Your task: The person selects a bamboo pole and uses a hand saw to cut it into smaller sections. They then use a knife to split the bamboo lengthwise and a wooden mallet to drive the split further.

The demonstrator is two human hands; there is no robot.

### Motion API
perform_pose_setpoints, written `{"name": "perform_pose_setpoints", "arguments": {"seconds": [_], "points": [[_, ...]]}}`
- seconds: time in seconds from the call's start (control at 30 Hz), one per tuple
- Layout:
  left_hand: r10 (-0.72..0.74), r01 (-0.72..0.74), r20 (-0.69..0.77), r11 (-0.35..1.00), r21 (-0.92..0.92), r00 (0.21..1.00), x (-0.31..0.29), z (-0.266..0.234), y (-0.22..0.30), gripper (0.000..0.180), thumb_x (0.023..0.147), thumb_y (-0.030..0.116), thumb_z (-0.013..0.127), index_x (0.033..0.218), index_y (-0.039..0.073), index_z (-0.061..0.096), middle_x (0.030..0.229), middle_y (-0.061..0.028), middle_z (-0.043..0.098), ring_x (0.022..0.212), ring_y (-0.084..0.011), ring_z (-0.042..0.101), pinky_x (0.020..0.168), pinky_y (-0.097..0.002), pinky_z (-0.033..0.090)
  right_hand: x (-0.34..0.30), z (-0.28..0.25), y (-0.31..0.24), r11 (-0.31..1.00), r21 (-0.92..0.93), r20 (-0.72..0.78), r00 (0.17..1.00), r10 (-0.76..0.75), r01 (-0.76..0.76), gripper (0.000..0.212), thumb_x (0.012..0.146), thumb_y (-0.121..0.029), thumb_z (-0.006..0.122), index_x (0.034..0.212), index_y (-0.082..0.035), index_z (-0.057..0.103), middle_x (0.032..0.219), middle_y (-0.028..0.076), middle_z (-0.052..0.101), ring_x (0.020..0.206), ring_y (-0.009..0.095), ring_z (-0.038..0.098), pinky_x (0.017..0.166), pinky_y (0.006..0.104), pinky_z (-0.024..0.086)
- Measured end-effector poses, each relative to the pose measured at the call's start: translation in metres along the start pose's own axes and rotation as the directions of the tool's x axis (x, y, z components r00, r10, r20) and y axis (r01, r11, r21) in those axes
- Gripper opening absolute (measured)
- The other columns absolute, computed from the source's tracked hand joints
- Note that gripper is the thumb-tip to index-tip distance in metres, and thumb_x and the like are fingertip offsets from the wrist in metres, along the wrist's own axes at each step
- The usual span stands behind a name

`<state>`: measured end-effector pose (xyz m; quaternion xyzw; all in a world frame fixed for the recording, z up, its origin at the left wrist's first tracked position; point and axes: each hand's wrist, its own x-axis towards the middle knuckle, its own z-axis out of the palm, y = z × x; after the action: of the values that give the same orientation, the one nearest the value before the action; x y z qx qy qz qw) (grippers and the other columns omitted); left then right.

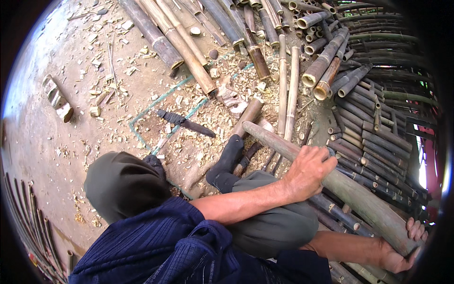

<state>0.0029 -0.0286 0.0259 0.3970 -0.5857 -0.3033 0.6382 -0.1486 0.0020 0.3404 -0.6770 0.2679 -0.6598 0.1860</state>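
Observation:
A long greyish-green pole [359, 194] slants across the right half of the view, its narrower end beyond my dark-socked foot [227, 163]. My left hand [309, 173] is wrapped round its middle. At the thick end, lower right, my right hand [404, 251] grips it with the fingers curled over. Under the narrow end lies a short bamboo piece [249, 113], close to the foot. On the ground left of the foot rests a knife [201, 128] with a dark wrapped handle; neither hand touches it.
Bamboo poles [161, 42] lie at the top, and cut bamboo lengths [373, 137] are stacked along the right by a slatted bamboo wall [397, 38]. Wood chips [203, 151] litter the ground. A wood block [57, 98] lies far left; thin dark poles [35, 222] stand lower left.

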Motion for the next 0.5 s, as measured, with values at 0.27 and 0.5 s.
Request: {"name": "perform_pose_setpoints", "arguments": {"seconds": [0.27,0.5], "points": [[0.093,-0.094,0.059,0.995,0.016,0.994,-0.001,-0.016,-0.023,0.055,0.054,0.012,0.085,0.102,0.008,0.06,0.098,-0.0092,0.058,0.097,-0.0309,0.062,0.082,-0.0457,0.049,-0.036,0.049,0.032,0.922,-0.374,-0.222,0.955,-0.196,0.103,0.046,0.071,-0.023,0.064,0.103,0.007,0.052,0.089,0.013,0.046,0.082,0.024,0.046,0.079,0.0405,0.041],[0.09,-0.083,0.091,0.993,-0.083,0.992,0.013,0.0,-0.017,0.034,0.064,0.012,0.078,0.095,0.008,0.065,0.099,-0.0134,0.066,0.1,-0.0387,0.065,0.084,-0.0486,0.053,-0.026,0.038,0.024,0.99,-0.088,-0.161,0.982,0.098,-0.113,0.047,0.083,-0.027,0.067,0.12,-0.004,0.049,0.094,0.014,0.059,0.087,0.027,0.057,0.087,0.046,0.048]]}}
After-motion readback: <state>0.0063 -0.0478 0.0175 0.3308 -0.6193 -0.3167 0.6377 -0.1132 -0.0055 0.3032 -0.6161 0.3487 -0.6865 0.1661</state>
